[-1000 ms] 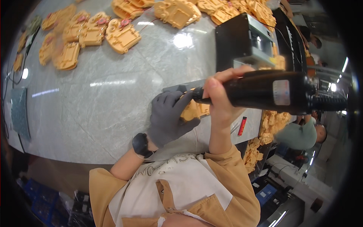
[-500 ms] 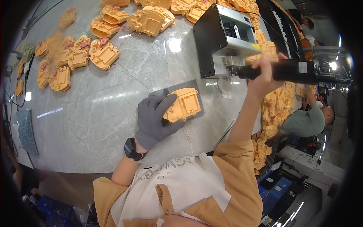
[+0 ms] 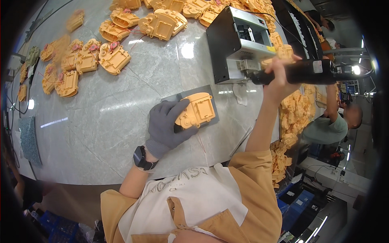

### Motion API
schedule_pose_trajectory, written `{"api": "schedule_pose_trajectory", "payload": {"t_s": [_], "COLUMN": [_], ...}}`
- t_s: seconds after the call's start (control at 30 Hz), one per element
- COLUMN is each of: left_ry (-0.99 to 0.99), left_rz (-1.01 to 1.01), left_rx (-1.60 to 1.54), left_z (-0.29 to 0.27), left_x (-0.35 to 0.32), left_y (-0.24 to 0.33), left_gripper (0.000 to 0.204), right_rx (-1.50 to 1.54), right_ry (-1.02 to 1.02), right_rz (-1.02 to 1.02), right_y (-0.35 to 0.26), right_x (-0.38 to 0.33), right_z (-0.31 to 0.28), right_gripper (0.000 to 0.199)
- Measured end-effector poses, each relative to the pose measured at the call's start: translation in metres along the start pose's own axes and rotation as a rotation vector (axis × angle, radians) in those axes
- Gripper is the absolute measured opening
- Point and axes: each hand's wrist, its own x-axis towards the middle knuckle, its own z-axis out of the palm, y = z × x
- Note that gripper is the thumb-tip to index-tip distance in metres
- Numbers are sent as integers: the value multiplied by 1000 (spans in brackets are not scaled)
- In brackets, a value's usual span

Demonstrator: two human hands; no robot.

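Note:
My left hand, in a grey glove, grips the left side of a yellow plastic housing, fingers and thumb round its edge. The housing rests on a dark flat pad on the table. My bare right hand is wrapped round a black electric screwdriver, held nearly level. Its tip points left, at the front outlet of a black and silver screw feeder box. Whether the tip touches the outlet I cannot tell. Thin wires trail from the housing toward me.
Several yellow housings with red parts and wires lie at the far left, more along the far side. Yellow parts are heaped at the right. A co-worker in a green shirt is beyond them. A bluish mat lies far left.
The screwdriver and my right hand have shifted slightly left and remain by the feeder's outlet. My left hand and the housing have hardly moved. The co-worker's arm has moved slightly.

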Motion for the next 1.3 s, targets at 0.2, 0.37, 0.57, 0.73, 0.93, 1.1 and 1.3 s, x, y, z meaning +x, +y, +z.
{"api": "schedule_pose_trajectory", "payload": {"t_s": [0.2,0.37,0.57,0.73,0.93,1.1,1.3], "left_ry": [-23,-17,18,18,27,29,11], "left_rz": [-1,13,28,14,20,15,12], "left_rx": [4,3,13,23,21,12,-4], "left_z": [0,-1,2,2,1,3,4], "left_x": [0,-1,0,0,1,0,-1], "left_y": [-4,-6,-8,-7,-8,-9,-8], "left_gripper": [68,72,74,74,75,75,76], "right_rx": [304,351,350,338,348,342,276], "right_ry": [-85,-315,-299,-320,-350,-365,-373], "right_rz": [103,109,139,178,193,210,179], "right_y": [-49,-70,-64,-56,-52,-56,-54], "right_x": [-58,-88,-94,-96,-93,-96,-103], "right_z": [-12,0,8,12,15,18,18], "right_gripper": [53,49,49,48,48,47,48]}}
